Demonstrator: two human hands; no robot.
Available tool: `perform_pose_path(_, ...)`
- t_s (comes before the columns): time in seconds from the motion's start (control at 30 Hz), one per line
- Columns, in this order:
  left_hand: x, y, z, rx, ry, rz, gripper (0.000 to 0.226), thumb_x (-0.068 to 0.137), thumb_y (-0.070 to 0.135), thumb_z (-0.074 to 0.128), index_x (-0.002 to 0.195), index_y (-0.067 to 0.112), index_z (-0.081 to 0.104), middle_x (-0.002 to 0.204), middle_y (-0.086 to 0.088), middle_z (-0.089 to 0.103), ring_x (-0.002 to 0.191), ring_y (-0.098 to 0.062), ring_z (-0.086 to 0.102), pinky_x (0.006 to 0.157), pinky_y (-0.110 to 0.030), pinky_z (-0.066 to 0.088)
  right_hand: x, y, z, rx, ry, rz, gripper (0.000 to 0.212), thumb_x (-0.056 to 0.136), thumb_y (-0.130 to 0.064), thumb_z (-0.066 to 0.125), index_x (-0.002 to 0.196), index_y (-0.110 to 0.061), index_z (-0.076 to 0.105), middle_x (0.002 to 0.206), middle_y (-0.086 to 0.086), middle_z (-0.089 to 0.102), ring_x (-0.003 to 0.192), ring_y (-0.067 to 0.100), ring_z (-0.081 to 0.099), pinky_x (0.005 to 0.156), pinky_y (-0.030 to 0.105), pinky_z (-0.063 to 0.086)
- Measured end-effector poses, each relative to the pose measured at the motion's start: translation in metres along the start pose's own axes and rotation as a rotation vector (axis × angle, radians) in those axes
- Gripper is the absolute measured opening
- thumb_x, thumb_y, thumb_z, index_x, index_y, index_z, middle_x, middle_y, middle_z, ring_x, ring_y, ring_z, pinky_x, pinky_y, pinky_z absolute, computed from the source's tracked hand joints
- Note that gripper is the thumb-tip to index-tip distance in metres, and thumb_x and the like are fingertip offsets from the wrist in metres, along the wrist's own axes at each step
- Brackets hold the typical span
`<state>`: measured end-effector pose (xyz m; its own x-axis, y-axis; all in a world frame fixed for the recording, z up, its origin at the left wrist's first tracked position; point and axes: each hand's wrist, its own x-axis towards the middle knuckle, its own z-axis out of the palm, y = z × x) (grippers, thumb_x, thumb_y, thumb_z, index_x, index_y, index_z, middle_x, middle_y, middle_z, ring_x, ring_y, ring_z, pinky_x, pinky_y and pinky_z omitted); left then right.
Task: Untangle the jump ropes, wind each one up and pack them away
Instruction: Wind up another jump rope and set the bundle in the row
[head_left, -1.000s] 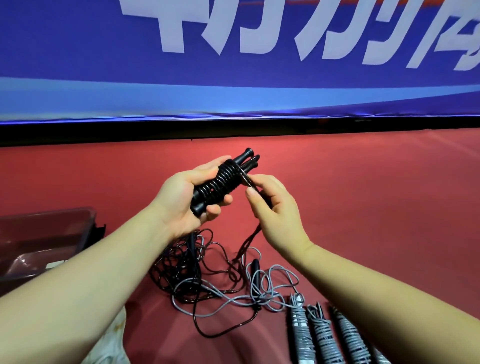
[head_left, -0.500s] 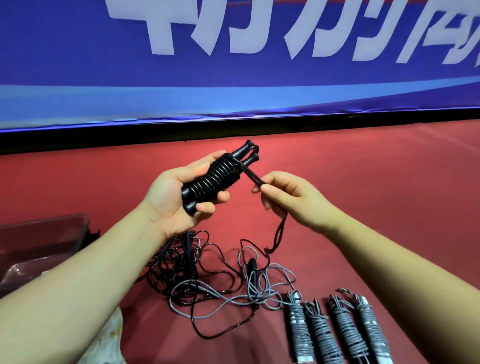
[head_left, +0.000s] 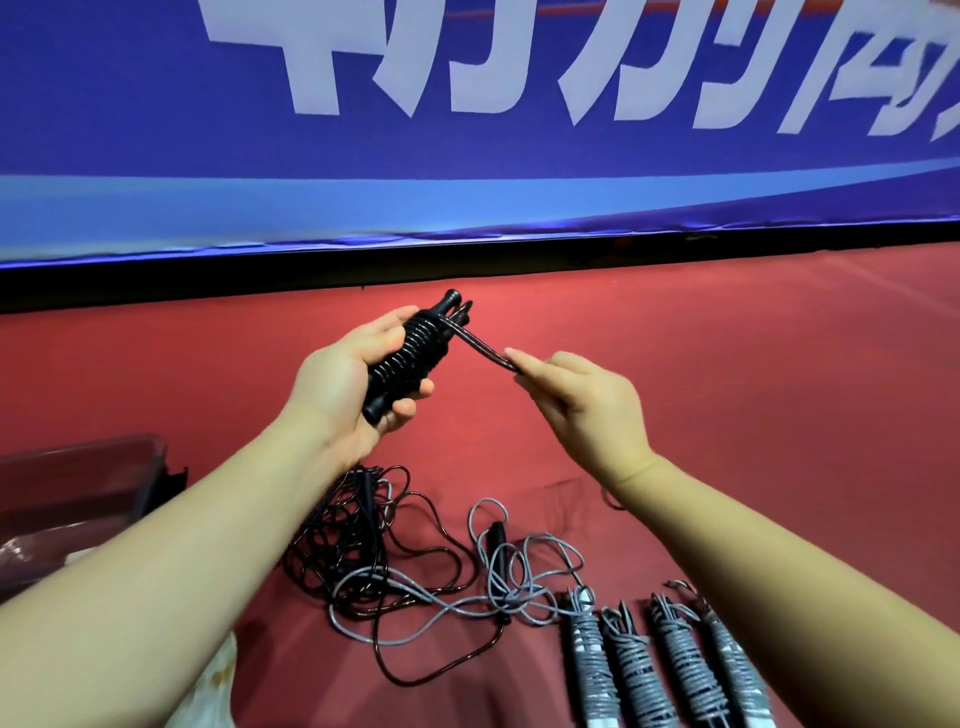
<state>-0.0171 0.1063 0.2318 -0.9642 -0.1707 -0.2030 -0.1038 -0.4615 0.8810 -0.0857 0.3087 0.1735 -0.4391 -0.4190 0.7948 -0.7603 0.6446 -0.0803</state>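
My left hand grips a black jump rope bundle, its cord wound tightly round the two handles, held above the red floor. My right hand pinches the loose end of that black cord, stretched taut from the top of the bundle. Below on the floor lies a tangle of black and grey ropes. Several wound grey rope bundles lie side by side at the lower right.
A dark translucent plastic bin stands at the left on the red floor. A blue banner with white letters runs along the back. Something pale lies under my left forearm.
My right hand has pulled the cord end away from the bundle to the right, drawing it taut. The slack loop that hung below my right hand is gone.
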Motion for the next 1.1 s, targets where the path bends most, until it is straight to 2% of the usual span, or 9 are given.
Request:
perform_pose_path(0.17,-0.006,0.003,0.009,-0.32,-0.12,-0.172,0.028,0.091,0.013,0.044,0.111,0.018,0.062,0.081,-0.01,0.067,0.055,-0.019,0.053,0.033,-0.013,0.031,-0.008,-0.004,0.019,0.029,-0.039,0.047,0.04,0.09,-0.018,0.047,0.128,-0.027,0.055,0.071,0.001,0.054,0.061,0.023,0.049,0.044,0.027,0.037)
perform_pose_path(0.27,-0.011,0.002,0.007,-0.297,-0.287,-0.247,0.03,0.079,0.014,0.051,0.105,0.018,0.066,0.082,-0.008,0.067,0.056,-0.018,0.053,0.032,-0.012,0.032,-0.008,-0.003,0.019,0.122,-0.136,0.051,0.05,0.085,-0.009,0.04,0.132,-0.028,0.042,0.078,0.003,0.057,0.068,0.026,0.052,0.051,0.028,0.042)
perform_pose_path(0.33,-0.012,-0.001,0.002,-0.24,-0.435,-0.303,0.036,0.07,0.012,0.063,0.105,0.017,0.071,0.085,-0.011,0.067,0.057,-0.019,0.054,0.031,-0.013,0.035,0.0,0.001,0.013,0.163,-0.198,0.023,0.041,0.082,-0.011,0.039,0.119,-0.026,0.05,0.079,0.003,0.06,0.071,0.026,0.054,0.056,0.029,0.039)
perform_pose_path(0.43,-0.016,-0.003,-0.002,0.018,-0.614,-0.372,0.052,0.057,0.012,0.08,0.108,0.016,0.071,0.09,-0.014,0.068,0.058,-0.024,0.057,0.031,-0.017,0.039,0.018,0.001,0.0,0.203,-0.417,-0.058,0.032,0.079,-0.02,0.037,0.099,-0.024,0.062,0.085,0.013,0.067,0.076,0.033,0.063,0.062,0.032,0.047)
perform_pose_path(0.53,-0.02,-0.012,0.005,0.483,-0.557,-0.358,0.029,0.077,0.008,0.065,0.105,0.014,0.07,0.085,-0.013,0.066,0.058,-0.025,0.057,0.033,-0.017,0.037,0.037,-0.003,-0.009,0.046,-0.875,-0.076,0.041,0.093,-0.023,0.044,0.132,-0.033,0.05,0.121,0.005,0.063,0.111,0.025,0.056,0.083,0.032,0.045)
perform_pose_path(0.6,-0.02,-0.021,0.01,0.755,-0.495,-0.287,0.021,0.089,0.005,0.054,0.106,0.012,0.065,0.085,-0.012,0.064,0.058,-0.023,0.055,0.035,-0.018,0.036,0.046,-0.008,-0.016,-0.056,-1.008,0.002,0.039,0.095,-0.02,0.042,0.13,-0.034,0.053,0.12,-0.003,0.062,0.114,0.021,0.054,0.078,0.027,0.04)
perform_pose_path(0.83,-0.009,-0.042,0.008,1.141,-0.334,-0.08,0.046,0.092,0.013,0.054,0.136,0.025,0.046,0.106,-0.007,0.063,0.064,-0.018,0.051,0.05,-0.025,0.041,0.059,-0.028,-0.046,0.016,-1.06,0.145,0.021,0.087,-0.022,0.054,0.1,-0.021,0.07,0.084,0.003,0.065,0.082,0.023,0.056,0.066,0.027,0.04)
perform_pose_path(0.97,-0.004,-0.039,0.002,1.05,-0.302,0.014,0.043,0.096,0.013,0.048,0.136,0.03,0.048,0.105,0.003,0.056,0.06,-0.017,0.05,0.042,-0.022,0.038,0.054,-0.025,-0.051,0.2,-0.971,0.432,0.035,0.096,-0.039,0.047,0.076,-0.016,0.064,0.068,0.001,0.053,0.059,0.013,0.045,0.056,0.025,0.035)
perform_pose_path(1.1,-0.003,-0.035,-0.003,0.883,-0.306,-0.006,0.04,0.097,0.009,0.046,0.132,0.027,0.049,0.091,-0.006,0.056,0.059,-0.016,0.053,0.039,-0.021,0.036,0.043,-0.021,-0.051,0.224,-0.822,0.403,0.024,0.094,-0.026,0.053,0.113,-0.022,0.068,0.107,-0.004,0.068,0.096,0.009,0.059,0.076,0.02,0.038)
